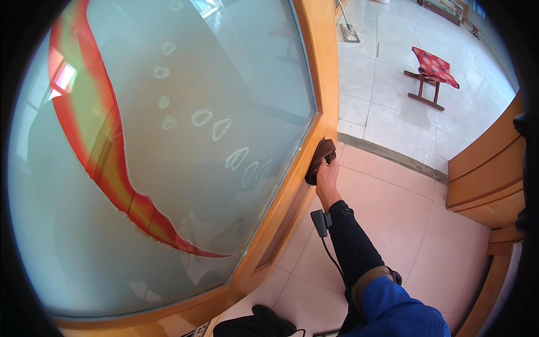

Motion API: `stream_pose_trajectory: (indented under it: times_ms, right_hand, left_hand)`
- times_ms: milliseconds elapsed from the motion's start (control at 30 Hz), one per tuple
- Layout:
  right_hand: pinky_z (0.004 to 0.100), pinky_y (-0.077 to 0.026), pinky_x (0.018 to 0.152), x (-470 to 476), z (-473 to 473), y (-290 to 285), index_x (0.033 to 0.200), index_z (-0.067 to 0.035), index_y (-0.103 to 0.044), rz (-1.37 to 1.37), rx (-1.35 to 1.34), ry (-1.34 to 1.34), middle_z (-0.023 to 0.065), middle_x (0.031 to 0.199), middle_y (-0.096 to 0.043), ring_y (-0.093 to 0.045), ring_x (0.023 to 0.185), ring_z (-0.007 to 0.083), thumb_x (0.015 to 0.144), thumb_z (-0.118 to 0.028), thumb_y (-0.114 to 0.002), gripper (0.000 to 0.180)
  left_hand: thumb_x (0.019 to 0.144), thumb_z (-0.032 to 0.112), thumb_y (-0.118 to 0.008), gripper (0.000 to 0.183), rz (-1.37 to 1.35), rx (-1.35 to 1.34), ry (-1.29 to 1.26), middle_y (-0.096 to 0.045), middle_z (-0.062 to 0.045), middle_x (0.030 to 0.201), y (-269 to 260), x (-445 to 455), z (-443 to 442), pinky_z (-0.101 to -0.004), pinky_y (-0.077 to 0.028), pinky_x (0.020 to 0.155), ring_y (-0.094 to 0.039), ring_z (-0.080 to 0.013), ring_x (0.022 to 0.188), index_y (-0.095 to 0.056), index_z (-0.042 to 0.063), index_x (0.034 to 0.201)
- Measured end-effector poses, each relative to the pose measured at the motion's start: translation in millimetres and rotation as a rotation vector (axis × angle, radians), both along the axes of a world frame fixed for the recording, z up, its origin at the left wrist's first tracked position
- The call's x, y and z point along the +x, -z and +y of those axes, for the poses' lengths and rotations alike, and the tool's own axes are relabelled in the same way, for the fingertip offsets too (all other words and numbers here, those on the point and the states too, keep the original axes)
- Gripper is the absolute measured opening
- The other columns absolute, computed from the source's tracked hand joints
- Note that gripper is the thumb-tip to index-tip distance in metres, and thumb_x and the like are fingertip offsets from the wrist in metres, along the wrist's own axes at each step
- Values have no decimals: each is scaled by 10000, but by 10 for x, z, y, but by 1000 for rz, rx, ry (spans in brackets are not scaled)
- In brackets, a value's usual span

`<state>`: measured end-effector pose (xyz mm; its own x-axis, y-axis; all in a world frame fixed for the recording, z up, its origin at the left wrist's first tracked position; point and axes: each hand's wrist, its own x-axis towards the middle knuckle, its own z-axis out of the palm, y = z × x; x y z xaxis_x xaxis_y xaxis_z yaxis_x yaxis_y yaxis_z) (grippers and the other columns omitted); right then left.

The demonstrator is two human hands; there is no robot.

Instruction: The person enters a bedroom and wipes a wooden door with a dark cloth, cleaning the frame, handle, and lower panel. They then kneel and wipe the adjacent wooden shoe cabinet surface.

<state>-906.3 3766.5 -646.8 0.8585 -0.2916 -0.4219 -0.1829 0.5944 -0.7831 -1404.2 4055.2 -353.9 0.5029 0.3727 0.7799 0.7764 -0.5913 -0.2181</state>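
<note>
My right hand [328,179] holds a crumpled dark brown cloth [322,162]. The cloth lies against the wooden frame [269,201] of a large glazed panel, near its right edge. Frosted glass [168,168] fills most of the left side, with a red and yellow-green curved design [107,143] and several white outlined shapes on it. A strap and a small grey device [321,223] with a cable sit at my right wrist. My left hand is out of view.
Pink floor tiles [379,210] meet a grey threshold strip [391,156]. Beyond it stand a folding stool with a red patterned seat [436,67] and a flat mop [349,33]. Curved wooden furniture [484,168] is at the right. A black object [254,323] lies at the bottom.
</note>
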Motion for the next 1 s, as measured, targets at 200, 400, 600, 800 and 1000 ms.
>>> stream_pose_trajectory:
  times_ms: [200, 400, 600, 800, 1000]
  right_hand:
    - [274, -428, 508, 90, -100, -316, 1265, -40, -558, -180, -85, -28, 30, 917, -583, -522, 647, 93, 1048, -96, -514, 228]
    - [274, -445, 541, -65, 88, -160, 1245, -45, -581, -123, -102, 47, 29, 943, -631, -549, 658, 105, 1045, -63, -522, 210]
    - [440, -530, 918, -451, 234, 270, 1343, 50, -543, -38, -494, -193, 269, 1174, -673, -671, 1073, 401, 979, -3, -545, 367]
    - [482, -453, 1062, -1277, 763, 594, 1345, 115, -506, -186, -725, -99, 353, 1300, -591, -566, 1225, 510, 969, -25, -545, 403]
    - [512, -441, 1101, -2411, 953, 449, 1446, 121, -411, 9, -625, -573, 382, 1364, -535, -517, 1294, 540, 959, -66, -572, 545]
  left_hand:
    - [954, 480, -733, 879, 27, 52, 62, -513, -361, 1433, -64, 21, 16, -676, -410, 1118, -541, -567, 1256, -377, -89, 1520]
    - [983, 479, -694, 813, 297, 323, -29, -505, -373, 1436, -4, -155, 123, -697, -411, 1112, -526, -585, 1268, -428, -94, 1494]
    - [1012, 478, -654, 756, 489, 473, -145, -496, -385, 1439, -40, -179, 95, -717, -411, 1105, -512, -603, 1280, -480, -99, 1468]
    - [1036, 435, -631, 698, 362, 390, -59, -430, -391, 1508, -53, -91, 37, -724, -342, 1164, -381, -613, 1405, -493, -93, 1471]
    - [1091, 344, -554, 608, 718, 730, -454, -440, -291, 1560, -156, 238, -253, -683, -346, 1194, -374, -515, 1461, -440, -81, 1511]
